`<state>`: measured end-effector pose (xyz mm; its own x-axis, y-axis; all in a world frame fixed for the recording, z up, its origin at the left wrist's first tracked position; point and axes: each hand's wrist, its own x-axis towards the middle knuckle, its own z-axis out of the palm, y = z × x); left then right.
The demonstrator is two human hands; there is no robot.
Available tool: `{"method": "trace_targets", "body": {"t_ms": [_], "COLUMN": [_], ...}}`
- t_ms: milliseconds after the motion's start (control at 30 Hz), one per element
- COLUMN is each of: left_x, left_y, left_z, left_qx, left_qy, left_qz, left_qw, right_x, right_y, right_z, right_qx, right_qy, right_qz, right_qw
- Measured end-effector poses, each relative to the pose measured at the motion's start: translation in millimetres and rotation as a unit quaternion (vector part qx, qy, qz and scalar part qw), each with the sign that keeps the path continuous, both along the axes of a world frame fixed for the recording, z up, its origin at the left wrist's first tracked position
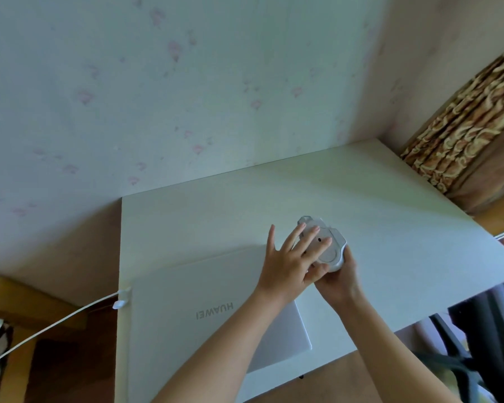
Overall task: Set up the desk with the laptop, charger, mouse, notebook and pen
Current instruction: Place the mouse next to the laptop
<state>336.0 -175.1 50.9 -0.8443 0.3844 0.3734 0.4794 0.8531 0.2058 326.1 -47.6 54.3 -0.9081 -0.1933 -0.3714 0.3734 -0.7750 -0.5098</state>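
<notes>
A closed silver laptop (204, 303) lies on the white desk (361, 216), its logo facing me. A white charger cable (41, 330) is plugged into its left edge and trails off to the lower left. Above the desk, to the right of the laptop, I hold a white mouse (328, 245) turned bottom side up. My right hand (339, 274) cups it from below. My left hand (291, 257) rests spread over its underside, fingertips touching it. Notebook and pen do not appear in the frame.
The desk stands against a pale flowered wall (186, 97). A patterned brown curtain (463, 135) hangs at the right. A dark chair (477, 344) is at the lower right, and a wooden floor (56, 359) shows to the left.
</notes>
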Motion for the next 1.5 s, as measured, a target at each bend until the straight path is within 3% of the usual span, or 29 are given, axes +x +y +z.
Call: {"method": "trace_targets", "body": {"t_ms": [100,133,200,267,367,433,500,600,700,767,967,1167,1367,1500], "left_x": [-8.8,-10.9,-12.8,-10.4,-0.7,6.6,13.5,22.0,26.5,26.8,26.6,25.8,30.9,44.7], "left_y": [2.4,2.6,-0.7,-8.3,-22.0,-30.2,-36.0,-44.9,-49.5,-48.9,-47.6,-45.2,-49.7,-55.5], "left_z": [5.8,5.7,2.8,-4.8,-23.0,-33.7,-47.7,-66.4,-83.7,-91.5,-94.2,-86.9,-58.8,-32.6], "left_qx": [-0.065,-0.084,-0.111,-0.121,-0.118,-0.081,-0.043,-0.035,-0.075,-0.092,-0.097,-0.079,-0.079,-0.064], "left_qy": [-0.002,-0.021,-0.074,-0.12,-0.171,-0.2,-0.246,-0.304,-0.318,-0.309,-0.3,-0.293,-0.314,-0.272], "left_qz": [0.014,0.03,0.072,0.099,0.108,0.113,0.11,0.108,0.133,0.133,0.11,0.128,0.115,0.116], "left_qw": [0.998,0.996,0.988,0.98,0.972,0.97,0.962,0.946,0.936,0.937,0.943,0.944,0.939,0.953], "right_x": [0.5,0.7,0.5,2.1,2.3,2.2,3.1,4.3,5.6,6.4,10.8,9.0,21.1,38.8], "right_y": [4.2,4.9,6.7,8.9,12.8,16.3,18.6,18.6,15.2,13.6,7.5,5.3,3.5,-2.1], "right_z": [-1.5,-3.0,-11.0,-19.9,-33.9,-43.9,-53.2,-73.3,-84.6,-90.2,-96.7,-83.7,-52.7,-24.6], "right_qx": [0.014,0.051,0.219,0.392,0.546,0.657,0.756,0.826,0.86,0.867,0.858,0.872,0.855,0.848], "right_qy": [-0.022,-0.026,-0.016,0.005,0.041,0.067,0.123,0.214,0.253,0.274,0.253,0.202,0.208,0.223], "right_qz": [-0.002,0.004,0.012,-0.009,-0.03,-0.016,-0.003,0.044,0.095,0.11,0.13,0.171,0.135,0.113], "right_qw": [1.0,0.998,0.975,0.92,0.836,0.751,0.642,0.519,0.433,0.4,0.428,0.412,0.456,0.467]}}
